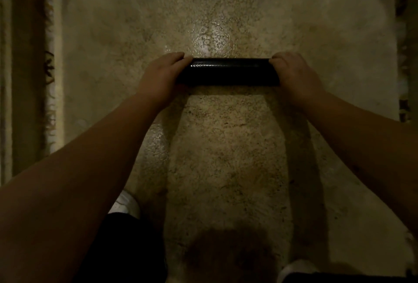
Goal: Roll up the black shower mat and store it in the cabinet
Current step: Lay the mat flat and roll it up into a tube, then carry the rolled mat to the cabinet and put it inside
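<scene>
1. The black mat [228, 72] lies fully rolled into a tube on the speckled floor [226, 158].
2. The left hand [161, 77] grasps its left end.
3. The right hand [294, 74] grasps its right end.
4. A patterned rug [48, 68] borders the floor's left edge.

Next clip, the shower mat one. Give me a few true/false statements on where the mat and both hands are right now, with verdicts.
1. The mat is rolled into a tube. True.
2. Only the left hand touches it. False: the right hand grips the other end too.
3. The mat lies flat and spread on the floor. False: no flat part shows.
4. A patterned rug borders the floor on the left. True.
5. The mat is in a cabinet. False: no cabinet is in view.
</scene>
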The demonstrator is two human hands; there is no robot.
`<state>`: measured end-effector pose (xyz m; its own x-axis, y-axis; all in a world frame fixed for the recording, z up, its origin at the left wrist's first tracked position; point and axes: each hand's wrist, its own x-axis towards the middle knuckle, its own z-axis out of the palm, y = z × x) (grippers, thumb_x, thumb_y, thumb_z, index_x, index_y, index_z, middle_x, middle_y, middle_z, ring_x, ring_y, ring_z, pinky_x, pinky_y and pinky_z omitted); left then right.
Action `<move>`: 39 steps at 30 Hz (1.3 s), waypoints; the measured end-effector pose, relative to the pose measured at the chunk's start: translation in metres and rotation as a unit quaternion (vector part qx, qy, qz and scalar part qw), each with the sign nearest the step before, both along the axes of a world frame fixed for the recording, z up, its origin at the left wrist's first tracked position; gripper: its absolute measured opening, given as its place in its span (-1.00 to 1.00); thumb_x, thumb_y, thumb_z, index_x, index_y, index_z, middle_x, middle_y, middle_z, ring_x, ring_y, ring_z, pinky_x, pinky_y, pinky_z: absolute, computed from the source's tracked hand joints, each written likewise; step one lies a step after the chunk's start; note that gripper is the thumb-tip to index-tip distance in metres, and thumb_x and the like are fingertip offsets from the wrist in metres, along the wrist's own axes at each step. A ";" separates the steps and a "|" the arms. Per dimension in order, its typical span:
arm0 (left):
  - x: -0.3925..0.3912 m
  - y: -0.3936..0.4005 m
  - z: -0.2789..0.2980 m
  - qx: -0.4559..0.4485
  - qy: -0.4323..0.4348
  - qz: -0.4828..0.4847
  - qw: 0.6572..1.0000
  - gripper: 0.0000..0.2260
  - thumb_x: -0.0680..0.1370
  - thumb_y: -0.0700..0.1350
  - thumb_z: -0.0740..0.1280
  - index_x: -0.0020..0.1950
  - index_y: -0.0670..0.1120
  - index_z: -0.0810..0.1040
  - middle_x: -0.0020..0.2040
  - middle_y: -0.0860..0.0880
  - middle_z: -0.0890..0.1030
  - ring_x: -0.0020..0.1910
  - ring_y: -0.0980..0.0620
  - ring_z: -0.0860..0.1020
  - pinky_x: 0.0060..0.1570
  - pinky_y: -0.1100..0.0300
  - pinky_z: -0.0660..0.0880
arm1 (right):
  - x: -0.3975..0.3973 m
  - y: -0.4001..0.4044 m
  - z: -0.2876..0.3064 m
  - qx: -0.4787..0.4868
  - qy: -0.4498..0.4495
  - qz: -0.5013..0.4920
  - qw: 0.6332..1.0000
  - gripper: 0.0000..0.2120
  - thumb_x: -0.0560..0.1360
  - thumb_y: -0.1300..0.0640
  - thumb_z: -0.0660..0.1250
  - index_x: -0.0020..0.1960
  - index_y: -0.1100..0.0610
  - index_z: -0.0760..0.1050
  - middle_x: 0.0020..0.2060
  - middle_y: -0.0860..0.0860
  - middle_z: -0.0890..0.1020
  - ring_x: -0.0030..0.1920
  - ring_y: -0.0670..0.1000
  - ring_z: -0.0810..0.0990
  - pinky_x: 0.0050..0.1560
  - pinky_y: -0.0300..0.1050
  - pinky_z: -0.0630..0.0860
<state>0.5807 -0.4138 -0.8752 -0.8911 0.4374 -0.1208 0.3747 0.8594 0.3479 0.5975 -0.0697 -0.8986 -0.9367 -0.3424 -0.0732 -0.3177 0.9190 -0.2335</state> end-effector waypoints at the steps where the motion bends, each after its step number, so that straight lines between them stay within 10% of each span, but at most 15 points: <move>1: 0.002 -0.001 -0.001 -0.017 0.013 -0.010 1.000 -0.44 0.47 -0.14 0.44 0.45 -0.16 0.37 0.39 -0.29 0.42 0.34 -0.29 0.40 0.29 -0.13 0.36 | -0.001 -0.002 0.000 -0.001 0.003 -0.006 1.000 -0.50 0.39 0.29 0.41 0.29 0.21 0.36 0.26 0.21 0.46 0.22 0.25 0.39 0.08 0.20 0.50; 15: -0.022 -0.006 0.003 -0.119 0.023 -0.045 0.992 -0.32 0.43 -0.19 0.44 0.49 -0.07 0.23 0.16 -0.30 0.43 0.02 -0.27 0.46 -0.14 -0.08 0.48 | -0.031 -0.010 0.007 0.039 -0.061 -0.050 0.996 -0.60 0.28 0.12 0.49 -0.05 -0.01 0.30 -0.08 0.07 0.48 -0.08 0.11 0.46 -0.27 -0.09 0.31; 23: -0.015 -0.043 0.016 0.034 -0.138 -0.016 0.990 -0.36 0.30 -0.08 0.57 0.31 -0.05 0.38 0.14 -0.10 0.56 0.04 -0.09 0.53 -0.06 0.15 0.43 | -0.028 -0.003 0.039 -0.016 -0.210 0.002 0.978 -0.51 0.23 0.04 0.55 0.09 0.03 0.45 -0.06 0.03 0.57 -0.09 0.08 0.55 -0.18 -0.07 0.46; 30: -0.006 -0.078 0.041 0.278 -0.291 0.188 0.896 -0.55 0.40 -0.21 0.50 0.22 0.05 0.48 0.06 0.00 0.57 -0.05 0.12 0.60 -0.12 0.27 0.53 | -0.029 0.003 0.065 -0.291 -0.365 -0.136 0.874 -0.52 0.29 0.30 0.54 0.00 -0.18 0.52 -0.04 -0.09 0.61 -0.13 -0.10 0.64 -0.27 -0.30 0.55; 34: -0.016 -0.076 0.060 0.458 -0.324 0.274 0.781 -0.69 0.54 -0.33 0.27 0.23 -0.04 0.48 0.08 -0.07 0.54 -0.04 0.02 0.61 -0.14 0.24 0.61 | -0.029 -0.002 0.070 -0.473 -0.356 -0.203 0.780 -0.59 0.36 0.39 0.43 0.01 -0.07 0.52 -0.10 0.06 0.54 -0.16 -0.01 0.61 -0.21 -0.13 0.50; 39: -0.026 -0.069 0.086 0.499 -0.322 0.298 0.747 -0.76 0.58 -0.32 0.22 0.11 -0.03 0.52 0.02 -0.07 0.56 -0.10 0.05 0.64 -0.15 0.22 0.61 | -0.034 -0.016 0.085 -0.632 -0.299 -0.254 0.668 -0.68 0.38 0.32 0.38 0.05 0.01 0.55 0.08 0.06 0.51 0.00 0.07 0.63 -0.14 -0.03 0.60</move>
